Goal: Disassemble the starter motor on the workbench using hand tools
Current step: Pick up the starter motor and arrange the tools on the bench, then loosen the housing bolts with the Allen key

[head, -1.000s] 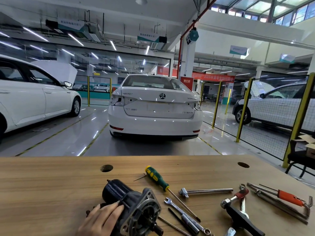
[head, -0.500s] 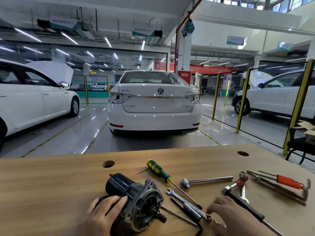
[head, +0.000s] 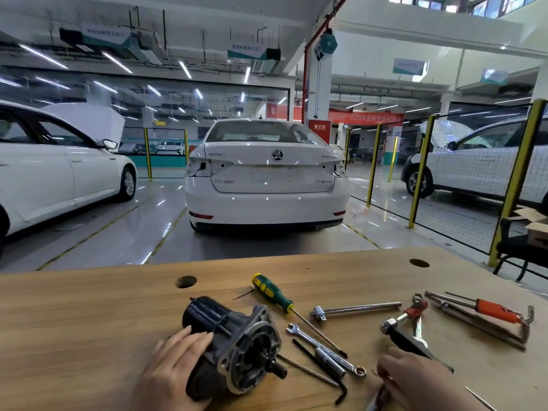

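Since a second ago, my right hand (head: pixel 415 381) has come into the head view from below, and the left hand (head: pixel 175 372) has stayed on the starter motor (head: pixel 237 345).

From the head view, the left hand lies on the black body of the motor with its fingers straight and close together, holding it steady on the worktop (head: pixel 89 321). The motor lies on its side, and its grey nose housing and shaft end point toward the right hand. The right hand hovers low over the tools. I cannot tell whether its fingers pinch something, because I see only the back of the hand. The wrench (head: pixel 323 348) lies just beyond its fingertips. The black-handled tool (head: pixel 406 341) is near its far side, and the green screwdriver (head: pixel 271 292) lies farther away.

I judge that the task is at its beginning. The housing is still joined to the body, and I see no removed part that I can name. Choosing a tool and all the loosening remain.
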